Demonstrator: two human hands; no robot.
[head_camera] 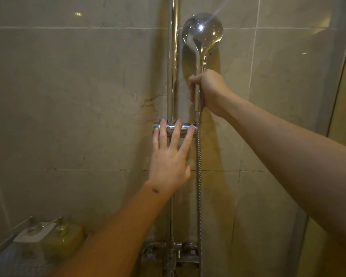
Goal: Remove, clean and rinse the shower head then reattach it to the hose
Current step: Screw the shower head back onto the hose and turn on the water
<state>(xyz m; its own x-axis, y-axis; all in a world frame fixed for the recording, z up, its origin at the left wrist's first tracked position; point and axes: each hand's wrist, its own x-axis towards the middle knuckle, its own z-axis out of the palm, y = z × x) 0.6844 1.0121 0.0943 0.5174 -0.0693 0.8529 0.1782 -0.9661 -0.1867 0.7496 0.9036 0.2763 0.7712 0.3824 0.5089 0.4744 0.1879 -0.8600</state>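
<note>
— What is seen nearest?
— A pump bottle [65,234] on the left shelf [2,247]; a ribbed metal hose [199,176] beside the left hand [169,156], spread flat on the chrome bracket [185,127].
— And farther?
— The glossy round shower head [202,33] is gripped at its handle by the right hand [209,90].

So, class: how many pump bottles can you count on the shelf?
1: a yellowish pump bottle on the shelf at lower left, beside a flat white item. Others may be hidden outside the frame.
</note>
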